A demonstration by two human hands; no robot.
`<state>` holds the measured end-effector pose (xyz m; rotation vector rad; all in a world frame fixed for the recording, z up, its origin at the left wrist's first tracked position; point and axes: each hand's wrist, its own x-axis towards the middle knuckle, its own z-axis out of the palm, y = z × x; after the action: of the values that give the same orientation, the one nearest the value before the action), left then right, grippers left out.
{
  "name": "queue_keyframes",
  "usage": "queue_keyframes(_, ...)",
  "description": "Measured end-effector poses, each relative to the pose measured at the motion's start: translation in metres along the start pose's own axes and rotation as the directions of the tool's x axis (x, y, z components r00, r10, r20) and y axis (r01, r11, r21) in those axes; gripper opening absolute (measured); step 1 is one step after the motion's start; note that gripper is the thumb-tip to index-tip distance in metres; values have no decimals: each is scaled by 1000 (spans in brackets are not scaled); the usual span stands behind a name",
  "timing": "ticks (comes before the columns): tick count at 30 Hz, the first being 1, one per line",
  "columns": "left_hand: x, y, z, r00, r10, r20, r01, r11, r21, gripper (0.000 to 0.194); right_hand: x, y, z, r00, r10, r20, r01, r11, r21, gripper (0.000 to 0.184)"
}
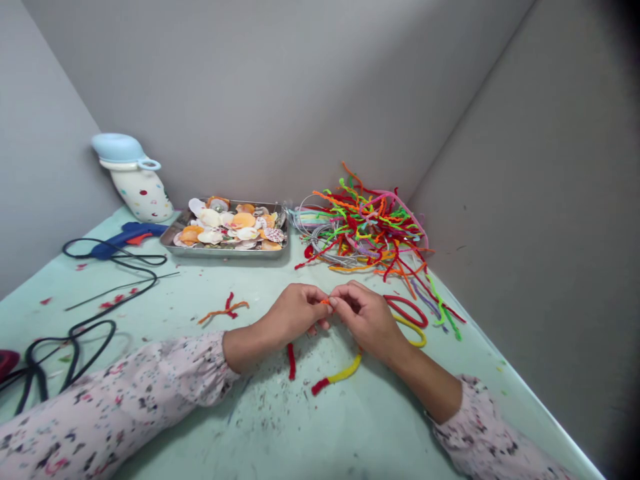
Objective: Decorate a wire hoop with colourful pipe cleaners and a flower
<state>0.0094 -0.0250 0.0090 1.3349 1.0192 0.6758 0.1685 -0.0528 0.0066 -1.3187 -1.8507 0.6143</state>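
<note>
My left hand (299,309) and my right hand (367,318) meet over the middle of the table, fingertips pinched together. Between them shows a small bit of orange pipe cleaner (326,302); its rest is hidden by the fingers. Beneath my left hand lies a short red pipe cleaner (291,362), partly covered. A yellow pipe cleaner with a red-wrapped end (345,373) runs out from under my right hand. Red loops (413,311) and a yellow loop (419,333) lie just right of that hand. To the left rests a twisted orange and red pipe cleaner piece (227,309).
A metal tray (225,253) of seashells stands at the back, beside a heap of colourful pipe cleaners (370,223). At left are a blue glue gun (125,237), a black cord (145,287) and a white bottle with a blue lid (143,190). Grey walls enclose the table.
</note>
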Motion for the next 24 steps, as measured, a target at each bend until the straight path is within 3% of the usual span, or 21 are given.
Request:
queue_keyframes(14, 5, -18, -5, 996, -1, 94, -13, 989, 149, 8, 3, -4, -10, 942, -217, 257, 264, 950, -168, 20)
queue_keyframes(17, 5, -10, -4, 996, -17, 83, 12, 998, 55, 6, 3, -2, -8, 977, -159, 141, 175, 978, -112, 17)
queue_keyframes(20, 3, 1, -2, 999, -36, 22, 37, 996, -83, 9, 4, 2, -7, 999, 34, 16, -35, 998, 57, 17)
queue_keyframes(24, 3, 7, -1, 998, -64, -20, 60, 984, -165, 16, 4, 5, -4, 987, 157, 32, -160, 975, 151, 18)
